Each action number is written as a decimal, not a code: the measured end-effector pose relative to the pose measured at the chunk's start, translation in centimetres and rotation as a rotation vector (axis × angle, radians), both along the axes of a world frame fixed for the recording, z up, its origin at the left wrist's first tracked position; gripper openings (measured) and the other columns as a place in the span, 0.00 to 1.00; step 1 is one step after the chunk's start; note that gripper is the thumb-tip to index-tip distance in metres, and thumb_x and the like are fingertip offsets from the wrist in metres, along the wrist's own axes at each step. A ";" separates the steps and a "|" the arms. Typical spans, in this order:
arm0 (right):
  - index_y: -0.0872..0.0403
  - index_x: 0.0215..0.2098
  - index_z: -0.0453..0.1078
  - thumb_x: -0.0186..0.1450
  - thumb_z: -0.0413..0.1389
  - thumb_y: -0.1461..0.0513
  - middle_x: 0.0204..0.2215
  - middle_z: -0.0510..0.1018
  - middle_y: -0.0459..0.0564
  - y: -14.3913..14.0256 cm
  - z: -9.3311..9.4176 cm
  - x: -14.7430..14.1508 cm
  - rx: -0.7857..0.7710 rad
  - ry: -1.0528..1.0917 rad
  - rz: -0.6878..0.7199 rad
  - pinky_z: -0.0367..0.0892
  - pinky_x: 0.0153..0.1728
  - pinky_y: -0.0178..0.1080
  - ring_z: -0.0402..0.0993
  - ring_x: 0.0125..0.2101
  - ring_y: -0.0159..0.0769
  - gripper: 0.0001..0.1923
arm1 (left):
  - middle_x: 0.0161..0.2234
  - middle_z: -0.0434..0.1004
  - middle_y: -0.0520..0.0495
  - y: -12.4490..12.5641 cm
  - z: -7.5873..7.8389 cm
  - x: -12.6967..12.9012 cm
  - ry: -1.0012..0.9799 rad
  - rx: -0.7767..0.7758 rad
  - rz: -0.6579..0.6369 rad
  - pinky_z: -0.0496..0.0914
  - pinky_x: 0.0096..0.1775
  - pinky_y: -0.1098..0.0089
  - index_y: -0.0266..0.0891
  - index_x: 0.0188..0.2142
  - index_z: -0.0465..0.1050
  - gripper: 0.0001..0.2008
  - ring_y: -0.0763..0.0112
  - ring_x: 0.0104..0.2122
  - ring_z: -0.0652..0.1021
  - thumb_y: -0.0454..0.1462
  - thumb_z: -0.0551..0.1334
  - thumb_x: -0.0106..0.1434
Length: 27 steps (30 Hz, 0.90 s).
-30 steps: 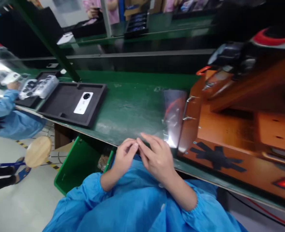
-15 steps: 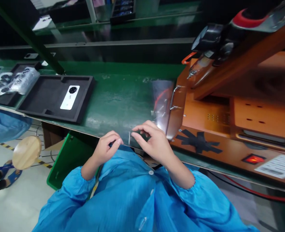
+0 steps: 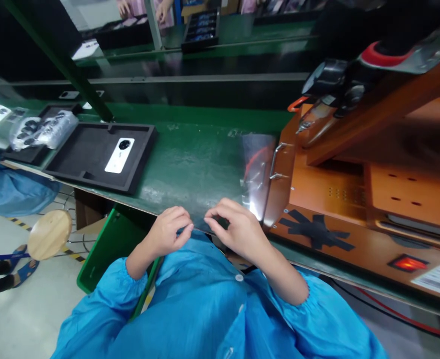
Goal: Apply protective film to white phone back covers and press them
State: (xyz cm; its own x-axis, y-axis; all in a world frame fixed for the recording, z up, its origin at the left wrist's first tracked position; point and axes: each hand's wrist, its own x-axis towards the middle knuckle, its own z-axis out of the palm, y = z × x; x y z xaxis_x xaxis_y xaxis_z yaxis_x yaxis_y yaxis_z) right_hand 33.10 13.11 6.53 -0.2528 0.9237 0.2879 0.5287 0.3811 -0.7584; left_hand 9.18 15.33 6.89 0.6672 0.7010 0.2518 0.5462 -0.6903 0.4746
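Observation:
My left hand (image 3: 170, 232) is over the front edge of the green workbench (image 3: 190, 164), its fingers curled and thumb close to them. Across a small gap, my right hand (image 3: 238, 227) has thumb and forefinger tips together in a pinch. Whatever lies between the fingers of either hand is too small or clear to make out. To the right of my right hand, a clear plastic sheet (image 3: 257, 167) lies on the bench. A white phone back panel with a round black camera ring (image 3: 119, 155) rests in a black foam tray (image 3: 88, 154) on the left.
An orange machine (image 3: 317, 219) with a lit red switch (image 3: 408, 263) fills the right side. Bubble-wrapped parts (image 3: 44, 130) lie past the tray. A green bin (image 3: 96, 254) and wooden stool (image 3: 50, 234) stand below. Another person's blue sleeve (image 3: 18, 189) shows at left.
The view has shifted, so the bench appears lower and further right. A thin clear strip seen beside my right fingertips no longer shows distinctly. My left thumb has shifted slightly lower against its fingers.

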 end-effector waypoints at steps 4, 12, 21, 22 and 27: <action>0.50 0.37 0.74 0.73 0.57 0.62 0.33 0.78 0.48 -0.3 -0.6 -0.2 0.054 -0.030 -0.014 0.68 0.36 0.39 0.75 0.34 0.38 0.06 | 0.38 0.80 0.44 0.1 0.4 -0.4 0.126 -0.015 -0.005 0.73 0.44 0.63 0.41 0.38 0.79 0.15 0.64 0.38 0.78 0.42 0.56 0.76; 0.50 0.35 0.72 0.75 0.56 0.60 0.30 0.74 0.46 -2.1 -0.9 0.1 0.086 0.156 -0.157 0.66 0.29 0.37 0.70 0.27 0.34 0.09 | 0.60 0.74 0.30 14.6 5.1 -8.2 0.361 -0.072 0.859 0.65 0.66 0.51 0.35 0.59 0.76 0.22 0.46 0.62 0.73 0.46 0.57 0.74; 0.50 0.34 0.71 0.76 0.55 0.59 0.29 0.74 0.47 -3.7 -1.5 -0.3 0.046 0.214 -0.161 0.68 0.28 0.38 0.71 0.27 0.35 0.11 | 0.37 0.84 0.29 26.1 7.4 -12.6 0.570 -0.513 1.206 0.77 0.48 0.48 0.32 0.36 0.80 0.31 0.37 0.44 0.83 0.57 0.80 0.49; 0.50 0.33 0.71 0.76 0.55 0.58 0.28 0.74 0.47 -3.7 -1.5 -0.2 0.034 0.228 -0.166 0.67 0.28 0.38 0.71 0.27 0.35 0.12 | 0.36 0.84 0.30 26.1 7.7 -12.6 0.565 -0.525 1.212 0.77 0.46 0.49 0.33 0.35 0.80 0.30 0.38 0.42 0.84 0.56 0.80 0.48; 0.50 0.30 0.71 0.75 0.55 0.52 0.27 0.72 0.47 -3.3 -1.2 0.4 -0.070 0.346 -0.187 0.65 0.26 0.38 0.68 0.25 0.35 0.18 | 0.42 0.84 0.27 24.6 9.7 -12.5 0.456 -0.319 1.203 0.75 0.53 0.50 0.31 0.40 0.78 0.20 0.38 0.50 0.82 0.46 0.76 0.58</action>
State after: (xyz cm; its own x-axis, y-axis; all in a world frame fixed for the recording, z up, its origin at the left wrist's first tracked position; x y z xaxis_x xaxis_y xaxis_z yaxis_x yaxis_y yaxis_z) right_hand 33.53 9.78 5.31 0.0225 0.9650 0.2612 0.2925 0.2435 -0.9247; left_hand -3.36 39.89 16.54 -0.4272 0.8971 -0.1130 0.8876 0.4399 0.1364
